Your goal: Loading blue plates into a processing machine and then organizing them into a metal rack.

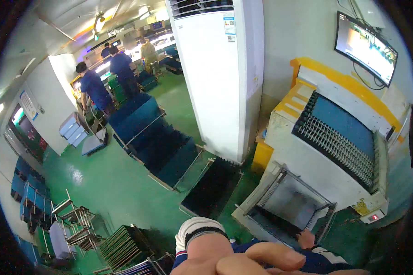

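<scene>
Metal frames one rack [291,201] near the right hand [306,239], both hands' [243,265] fingers' state unclear.

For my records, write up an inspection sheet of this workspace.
Surface: green floor under the racks.
Job's things: open rack with toothed sides, beside a white-and-yellow machine.
Clutter: metal frames at lower left; large blue racks mid-room.
Grips: left hand close to the camera; right hand at the open rack's near edge, contact unclear.
Cables: black cable hanging below the wall screen.
Surroundings: tall white vented cabinet; people in the background.
</scene>
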